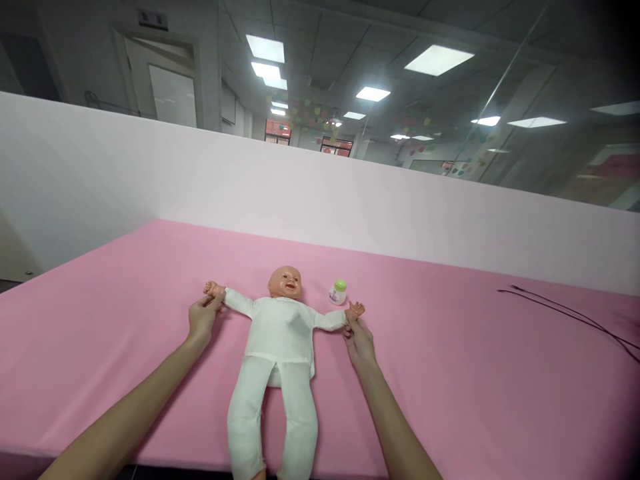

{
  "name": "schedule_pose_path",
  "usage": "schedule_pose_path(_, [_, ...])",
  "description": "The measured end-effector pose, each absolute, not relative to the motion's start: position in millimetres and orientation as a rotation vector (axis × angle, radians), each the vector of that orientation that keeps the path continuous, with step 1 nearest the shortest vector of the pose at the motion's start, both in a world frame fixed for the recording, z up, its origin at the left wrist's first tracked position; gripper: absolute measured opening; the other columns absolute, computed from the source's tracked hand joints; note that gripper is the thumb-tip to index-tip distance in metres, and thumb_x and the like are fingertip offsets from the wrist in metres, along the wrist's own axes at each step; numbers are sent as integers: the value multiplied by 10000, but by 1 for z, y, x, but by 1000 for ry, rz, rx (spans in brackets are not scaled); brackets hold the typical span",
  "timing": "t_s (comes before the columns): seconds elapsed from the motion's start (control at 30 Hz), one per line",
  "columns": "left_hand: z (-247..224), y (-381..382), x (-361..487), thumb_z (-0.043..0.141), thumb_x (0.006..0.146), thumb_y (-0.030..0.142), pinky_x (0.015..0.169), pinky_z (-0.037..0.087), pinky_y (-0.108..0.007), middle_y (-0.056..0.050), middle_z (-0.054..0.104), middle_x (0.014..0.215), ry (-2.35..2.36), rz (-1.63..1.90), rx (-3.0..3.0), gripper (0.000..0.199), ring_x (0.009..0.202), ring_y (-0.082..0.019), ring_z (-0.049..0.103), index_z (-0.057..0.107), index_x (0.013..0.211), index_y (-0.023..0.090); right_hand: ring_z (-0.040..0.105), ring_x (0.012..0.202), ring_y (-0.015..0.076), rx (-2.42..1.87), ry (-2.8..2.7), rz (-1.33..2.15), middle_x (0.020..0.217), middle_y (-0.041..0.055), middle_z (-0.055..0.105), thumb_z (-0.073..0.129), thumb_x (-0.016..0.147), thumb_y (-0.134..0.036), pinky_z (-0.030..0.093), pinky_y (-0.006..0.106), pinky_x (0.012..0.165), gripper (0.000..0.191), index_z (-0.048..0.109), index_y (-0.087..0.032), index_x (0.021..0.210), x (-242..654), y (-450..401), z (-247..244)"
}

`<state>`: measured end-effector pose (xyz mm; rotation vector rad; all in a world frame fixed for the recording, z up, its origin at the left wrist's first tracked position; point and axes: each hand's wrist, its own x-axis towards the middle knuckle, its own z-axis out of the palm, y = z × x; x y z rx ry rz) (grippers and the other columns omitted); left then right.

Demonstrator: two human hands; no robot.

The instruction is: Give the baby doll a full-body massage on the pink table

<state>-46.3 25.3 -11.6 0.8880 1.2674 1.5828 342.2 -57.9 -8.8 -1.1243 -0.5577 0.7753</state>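
A baby doll [281, 330] in a white top and white trousers lies on its back on the pink-covered table [450, 373], head toward the wall. Both of its arms are stretched out sideways. My left hand [203, 319] is closed round the doll's wrist on the left side of the view. On the other side, my right hand [360, 341] grips the doll's other wrist, with the small doll fingers showing above mine. A small clear jar with a green lid [339, 292] stands beside the doll's head, close to my right hand but apart from it.
Thin dark cords [575, 317] lie across the table at the right. A low white wall [320, 207] runs along the far edge, with glass above it. The doll's feet reach the table's near edge.
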Motion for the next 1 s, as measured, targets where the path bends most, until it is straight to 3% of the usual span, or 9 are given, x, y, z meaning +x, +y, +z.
schedule_pose_path(0.1, [-7, 22, -43, 850, 676, 569, 642, 514, -312, -50, 699, 743, 1245, 1616, 1023, 458, 692, -201, 644, 748, 806, 142, 495, 556, 107, -1101, -688, 761, 729, -8, 675, 915, 604, -509, 424, 235, 486, 525, 786, -198, 1007, 336, -62, 1])
schedule_pose_path(0.23, [-1, 11, -34, 821, 749, 470, 703, 546, -345, -76, 754, 896, 1197, 1650, 1409, 310, 815, -246, 685, 787, 888, 195, 687, 932, 231, -1036, -873, 765, 1115, 84, 759, 937, 603, -479, 582, 336, 765, 548, 796, -218, 1062, 321, -70, 15])
schedule_pose_path(0.3, [-3, 5, -30, 798, 791, 388, 739, 560, -370, -91, 768, 989, 1108, 1603, 1695, 208, 874, -261, 696, 802, 913, 219, 686, 1056, 271, -1007, -1035, 793, 1132, 88, 758, 941, 621, -425, 573, 413, 923, 443, 812, -234, 999, 315, -73, 15])
schedule_pose_path(0.37, [-7, 0, -26, 759, 848, 315, 795, 570, -391, -93, 772, 1066, 942, 1519, 2002, 157, 949, -264, 704, 813, 977, 246, 681, 1079, 278, -1015, -1242, 792, 1095, 84, 753, 924, 662, -380, 547, 444, 988, 337, 826, -248, 956, 308, -76, 12])
schedule_pose_path(0.63, [-14, 0, -18, 712, 935, 252, 818, 576, -369, -76, 781, 980, 560, 1378, 2569, 185, 971, -233, 706, 794, 1099, 269, 641, 1136, 274, -1117, -1843, 840, 1202, 79, 680, 765, 829, -252, 533, 419, 988, 254, 832, -332, 1060, 289, -89, 5])
schedule_pose_path(0.87, [-12, -7, -15, 739, 895, 325, 821, 565, -348, -77, 759, 1039, 868, 1463, 2108, 186, 959, -235, 694, 799, 1054, 249, 648, 1140, 287, -1082, -1403, 945, 1191, 86, 719, 907, 696, -353, 533, 423, 992, 372, 827, -266, 1049, 295, -77, 0])
schedule_pose_path(0.93, [-11, -5, -16, 748, 876, 390, 804, 561, -333, -78, 753, 1066, 1033, 1521, 1841, 242, 975, -241, 689, 783, 1053, 229, 676, 976, 228, -1044, -1114, 962, 1074, 61, 747, 917, 690, -406, 568, 357, 874, 425, 812, -246, 1068, 302, -69, -2])
schedule_pose_path(1.0, [-10, 2, -19, 739, 863, 478, 791, 559, -329, -87, 747, 1071, 1148, 1593, 1553, 343, 987, -252, 687, 755, 1061, 198, 601, 689, 136, -1019, -822, 945, 847, 12, 721, 916, 686, -460, 536, 257, 634, 421, 806, -228, 1020, 314, -63, -4])
